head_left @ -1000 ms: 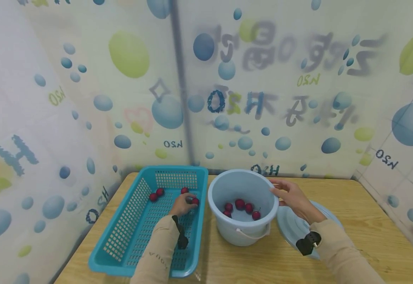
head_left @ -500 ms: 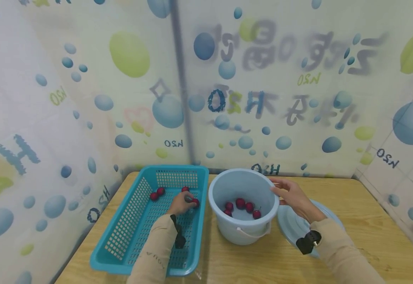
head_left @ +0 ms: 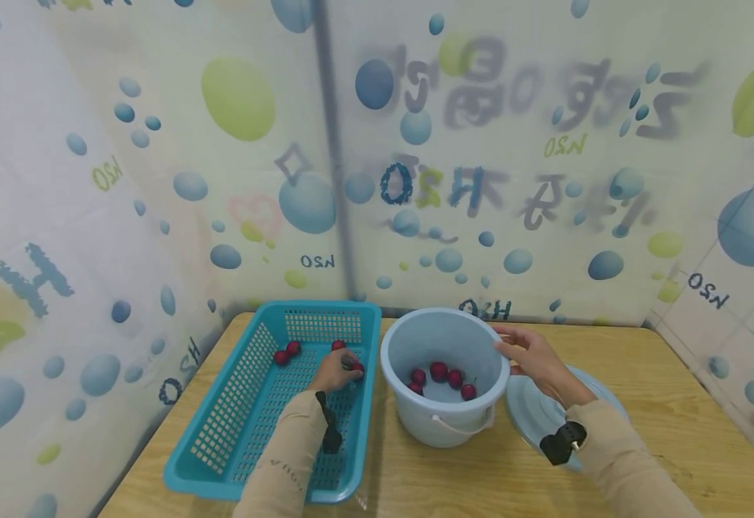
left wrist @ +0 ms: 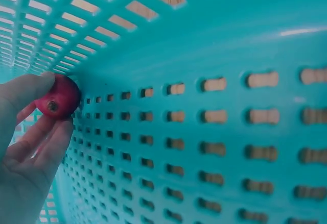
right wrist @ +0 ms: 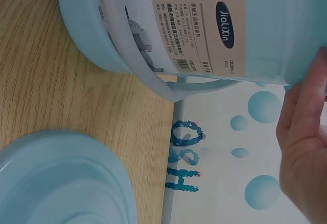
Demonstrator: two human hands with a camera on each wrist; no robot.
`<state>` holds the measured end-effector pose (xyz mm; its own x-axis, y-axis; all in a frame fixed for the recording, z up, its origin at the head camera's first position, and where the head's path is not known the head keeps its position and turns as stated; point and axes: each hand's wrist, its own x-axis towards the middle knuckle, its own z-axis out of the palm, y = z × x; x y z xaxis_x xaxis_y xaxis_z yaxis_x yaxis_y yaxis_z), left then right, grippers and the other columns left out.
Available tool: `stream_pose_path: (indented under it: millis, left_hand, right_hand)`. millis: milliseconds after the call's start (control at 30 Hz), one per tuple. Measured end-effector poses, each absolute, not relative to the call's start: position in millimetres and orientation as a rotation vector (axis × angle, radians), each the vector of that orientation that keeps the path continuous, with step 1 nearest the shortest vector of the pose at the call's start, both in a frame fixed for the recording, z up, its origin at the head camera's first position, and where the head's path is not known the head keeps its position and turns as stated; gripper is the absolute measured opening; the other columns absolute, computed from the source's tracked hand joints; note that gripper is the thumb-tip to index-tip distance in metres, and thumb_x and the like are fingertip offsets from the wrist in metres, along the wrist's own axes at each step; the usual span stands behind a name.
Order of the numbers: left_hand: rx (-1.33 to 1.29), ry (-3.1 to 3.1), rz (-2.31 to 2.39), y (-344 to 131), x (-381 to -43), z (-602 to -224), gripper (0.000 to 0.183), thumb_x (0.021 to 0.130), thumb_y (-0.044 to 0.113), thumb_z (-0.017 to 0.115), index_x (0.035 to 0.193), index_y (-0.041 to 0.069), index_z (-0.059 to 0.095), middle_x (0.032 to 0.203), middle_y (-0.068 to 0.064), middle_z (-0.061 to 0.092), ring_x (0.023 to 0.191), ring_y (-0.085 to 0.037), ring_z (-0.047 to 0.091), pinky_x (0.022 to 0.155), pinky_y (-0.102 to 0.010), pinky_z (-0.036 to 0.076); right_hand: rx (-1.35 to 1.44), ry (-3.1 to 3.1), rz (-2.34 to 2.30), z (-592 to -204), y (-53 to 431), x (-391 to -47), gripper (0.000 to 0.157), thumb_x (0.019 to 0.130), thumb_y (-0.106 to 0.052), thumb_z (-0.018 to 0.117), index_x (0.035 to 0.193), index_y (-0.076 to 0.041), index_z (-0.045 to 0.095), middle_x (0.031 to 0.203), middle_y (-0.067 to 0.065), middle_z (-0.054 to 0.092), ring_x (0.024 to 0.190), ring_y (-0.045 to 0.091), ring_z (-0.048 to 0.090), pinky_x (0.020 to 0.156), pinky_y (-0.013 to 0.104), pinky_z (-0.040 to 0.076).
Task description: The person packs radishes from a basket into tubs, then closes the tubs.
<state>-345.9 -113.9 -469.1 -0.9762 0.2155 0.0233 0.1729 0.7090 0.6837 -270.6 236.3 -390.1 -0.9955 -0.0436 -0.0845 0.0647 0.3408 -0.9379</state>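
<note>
My left hand [head_left: 334,371] reaches into the turquoise basket [head_left: 209,486] and pinches a small round red fruit [left wrist: 60,97] between thumb and fingers, close to the basket's wall. A brown spot marks the fruit's end. Another red fruit [head_left: 338,346] lies just beyond this hand, and two more red fruits [head_left: 287,353] sit near the left wall. At the light blue bucket [head_left: 444,424], my right hand [head_left: 535,361] holds the rim on its right side. In the right wrist view its thumb is out of sight. Several red fruits [head_left: 438,372] lie on the bucket's bottom.
A light blue round lid [head_left: 600,392] lies on the wooden table [head_left: 688,417], partly under my right forearm. The bucket's pale handle [right wrist: 120,30] hangs down its side by a printed label [right wrist: 204,38]. A patterned curtain [head_left: 513,173] stands behind the table.
My left fingers shift slightly around the red fruit within the basket. My right hand stays at the bucket's rim.
</note>
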Motion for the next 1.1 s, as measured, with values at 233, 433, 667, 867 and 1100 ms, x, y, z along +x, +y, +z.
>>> stream_pose_path:
  millis: [233,433,667,867,1100]
  left_hand:
    - [0.431,2.873,1.055,-114,-347,-468,0.017,0.074,0.005,0.068,0.089,0.002,0.060,0.086,-0.009,0.061,0.082,-0.023,0.057,0.070,-0.036,0.048]
    - [0.544,2.852,1.087,-119,-342,-460,0.018,0.073,0.002,0.068,0.090,0.000,0.060,0.084,-0.008,0.061,0.082,-0.023,0.058,0.070,-0.035,0.049]
    - [0.559,2.815,1.178,-129,-339,-445,0.020,0.073,0.001,0.067,0.092,0.002,0.059,0.083,-0.005,0.059,0.081,-0.019,0.057,0.071,-0.034,0.048]
    - [0.659,2.758,1.218,-135,-336,-434,0.017,0.075,0.002,0.065,0.091,0.003,0.058,0.086,-0.006,0.060,0.084,-0.020,0.057,0.072,-0.034,0.049]
    - [0.796,2.742,1.236,-135,-327,-411,0.019,0.076,0.005,0.066,0.094,0.006,0.059,0.088,-0.004,0.060,0.084,-0.019,0.057,0.071,-0.032,0.049]
  right_hand:
    - [0.016,2.487,-1.754,-391,237,-272,0.050,0.088,-0.027,0.053,0.131,-0.005,0.039,0.121,0.022,0.047,0.098,0.027,0.053,0.074,0.036,0.051]
    - [0.017,2.478,-1.763,-391,236,-271,0.048,0.089,-0.024,0.053,0.131,-0.005,0.040,0.121,0.022,0.047,0.097,0.026,0.054,0.073,0.036,0.052]
    - [-0.012,2.485,-1.774,-389,237,-271,0.049,0.089,-0.026,0.053,0.131,-0.005,0.038,0.122,0.023,0.046,0.098,0.028,0.053,0.073,0.037,0.052]
    - [-0.025,2.484,-1.781,-391,238,-271,0.049,0.089,-0.026,0.054,0.131,-0.005,0.039,0.121,0.022,0.047,0.097,0.028,0.054,0.073,0.037,0.052]
    - [-0.002,2.488,-1.768,-393,238,-273,0.048,0.089,-0.026,0.054,0.131,-0.006,0.040,0.122,0.021,0.047,0.098,0.027,0.054,0.074,0.037,0.051]
